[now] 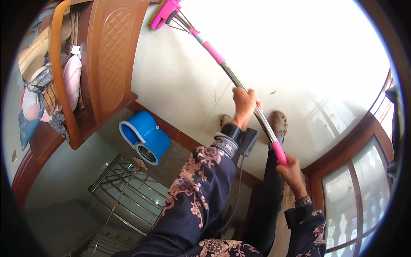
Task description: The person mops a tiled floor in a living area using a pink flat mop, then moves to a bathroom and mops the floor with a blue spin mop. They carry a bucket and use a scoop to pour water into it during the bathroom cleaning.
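Observation:
Both my hands grip a sponge mop with a metal and pink handle [233, 73]. My left hand [244, 104] is wrapped around the bare metal middle of the pole. At the near end, my right hand [290, 172] closes around the pink grip [278, 152]. The pole slants away to the upper left. Its pink mop head [166, 13] rests at the far end, close to the wooden furniture, against the pale floor; whether the sponge touches the floor I cannot tell.
A blue bucket [154, 128] with a wringer basket stands at left on a grey strip. Below it is a metal rack [128, 189] with a thin orange-jointed rod [115, 207]. A wooden bench [112, 57] holds cushions and cloths. At right is a glazed wooden door [342, 189].

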### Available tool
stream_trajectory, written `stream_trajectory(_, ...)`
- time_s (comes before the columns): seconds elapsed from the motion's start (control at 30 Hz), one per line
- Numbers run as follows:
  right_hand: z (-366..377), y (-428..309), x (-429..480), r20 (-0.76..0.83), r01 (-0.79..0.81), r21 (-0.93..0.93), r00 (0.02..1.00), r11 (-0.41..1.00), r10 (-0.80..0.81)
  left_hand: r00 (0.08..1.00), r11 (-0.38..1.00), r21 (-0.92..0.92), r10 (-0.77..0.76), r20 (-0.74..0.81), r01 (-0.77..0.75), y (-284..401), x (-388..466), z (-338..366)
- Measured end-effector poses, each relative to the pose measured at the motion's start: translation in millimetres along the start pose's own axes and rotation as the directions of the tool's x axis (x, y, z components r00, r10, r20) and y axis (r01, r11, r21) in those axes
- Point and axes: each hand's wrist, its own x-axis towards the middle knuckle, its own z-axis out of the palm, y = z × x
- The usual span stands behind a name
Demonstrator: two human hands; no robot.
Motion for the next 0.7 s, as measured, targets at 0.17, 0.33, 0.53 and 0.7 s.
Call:
stream_trajectory(0.17,-34.7,54.3,-132.5,-0.077,-0.154,-0.003,0.985,0.988,0.154,0.983,0.985,-0.014,-0.170,0.072,0.172,-71.7,-128.7,39.1)
stream_trajectory(0.33,-59.5,99.5,-324.2,-0.152,-0.488,-0.147,0.870,0.860,0.468,0.871,0.893,-0.039,-0.427,0.243,0.448,-95.5,-293.7,50.0)
stream_trajectory(0.53,-47.6,87.4,-401.0,-0.180,-0.514,-0.222,0.857,0.828,0.483,0.705,0.644,-0.289,-0.665,0.246,0.708,-96.4,-264.4,38.2)
stream_trajectory(0.7,3.2,25.0,-301.2,-0.173,-0.365,-0.130,0.924,0.922,0.342,0.928,0.926,-0.107,-0.347,0.133,0.362,-34.1,-170.7,13.7)
